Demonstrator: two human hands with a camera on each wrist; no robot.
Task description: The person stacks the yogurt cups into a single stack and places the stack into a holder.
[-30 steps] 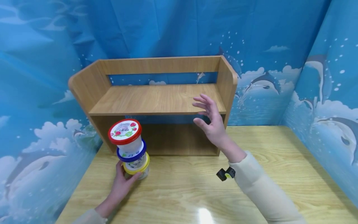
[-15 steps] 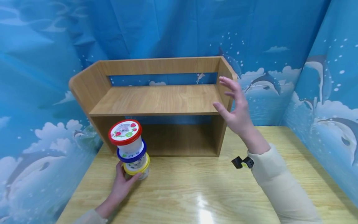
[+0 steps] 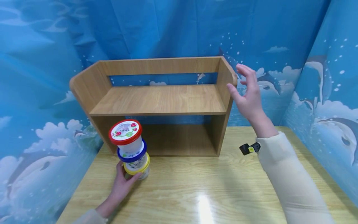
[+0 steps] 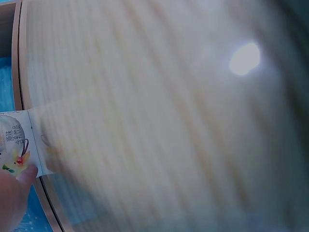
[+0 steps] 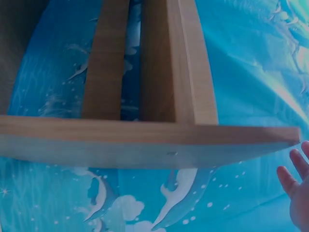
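Note:
Three lidded plastic tubs stand stacked at the left front of the wooden shelf unit (image 3: 159,99). On top is the red-lidded tub (image 3: 126,132), then the blue-lidded tub (image 3: 132,155), then the yellow-lidded tub (image 3: 144,174) at the bottom. My left hand (image 3: 123,185) grips the yellow-lidded tub, thumb on the near side. The left wrist view catches part of its printed label (image 4: 14,140) beside the thumb. Raised by the shelf unit's right side panel (image 3: 227,81), my right hand (image 3: 249,96) holds nothing, its fingers loosely bent. It shows at the edge of the right wrist view.
The two-level shelf unit stands at the back of the light wooden table (image 3: 173,186). Behind and beside it hangs a blue sea-print curtain (image 3: 179,28) with dolphins. A bright reflection lies on the table's front.
My right hand has moved right and upward, from in front of the upper shelf to beside the right side panel. The left hand and the stacked tubs have stayed in place.

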